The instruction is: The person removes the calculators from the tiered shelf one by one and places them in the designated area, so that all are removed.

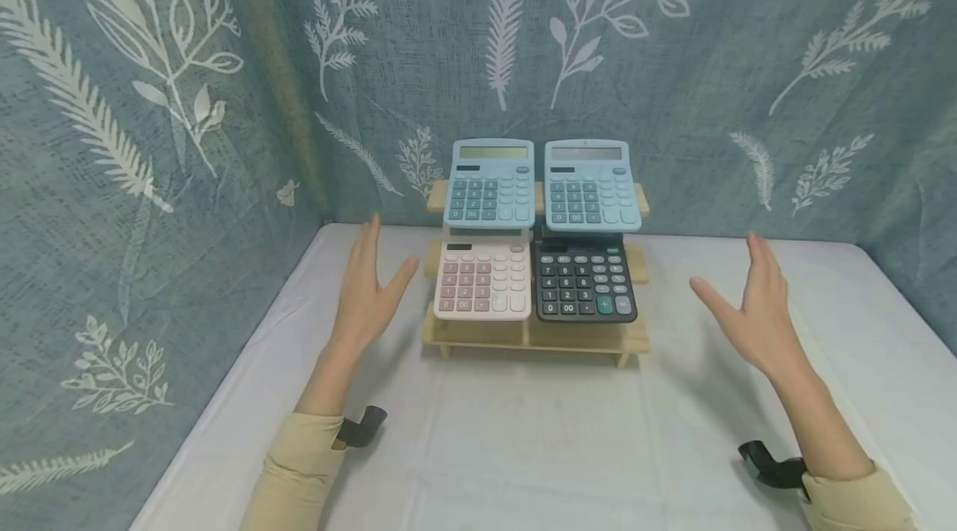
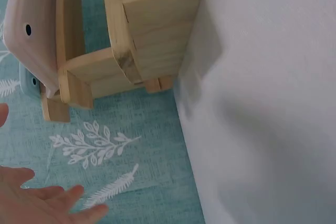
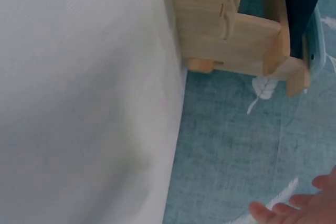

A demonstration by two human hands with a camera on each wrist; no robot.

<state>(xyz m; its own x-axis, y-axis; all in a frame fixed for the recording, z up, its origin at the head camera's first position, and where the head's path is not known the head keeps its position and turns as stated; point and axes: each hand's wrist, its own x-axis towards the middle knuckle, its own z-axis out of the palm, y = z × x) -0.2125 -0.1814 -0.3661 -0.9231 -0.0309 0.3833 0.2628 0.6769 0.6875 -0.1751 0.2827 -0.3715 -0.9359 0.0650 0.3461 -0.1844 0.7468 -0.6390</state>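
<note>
Backdrop cloth (image 1: pixel 441 57): blue-green, printed with pale leaf sprays; hangs behind and to both sides.

Bench (image 1: pixel 538 431): white-covered, running back to the cloth.

Wooden stand (image 1: pixel 516 337): pale, tiered, on short feet; placed toward the rear of the bench, between the two hands and well apart from either.

Arms, two: in beige sleeves (image 1: pixel 295 464), reaching forward from the near edge of the head view, one to each side of the stand; both are raised above the bench and cast soft shadows on it.

Left hand (image 1: pixel 365 298): fingers extended forward and away, thumb spread wide toward the stand; grasps nothing. The left wrist view shows its fingers slightly parted.

Right hand (image 1: pixel 758 319): near mirror of the left, fingers extended, thumb angled inward to the stand; grasps nothing.

Calculators, four, tilted face-up on the stand in two rows, all between the hands and touched by neither. Upper row: left blue calculator (image 1: pixel 490 184) and right blue calculator (image 1: pixel 591 186). Lower row: pink calculator (image 1: pixel 483 277), on the left hand's side; black calculator (image 1: pixel 586 283), on the right hand's side. The upper pair partly overlaps the lower pair's top edges.

Wrist devices (image 1: pixel 362 428), two: black, one at each cuff.
</note>
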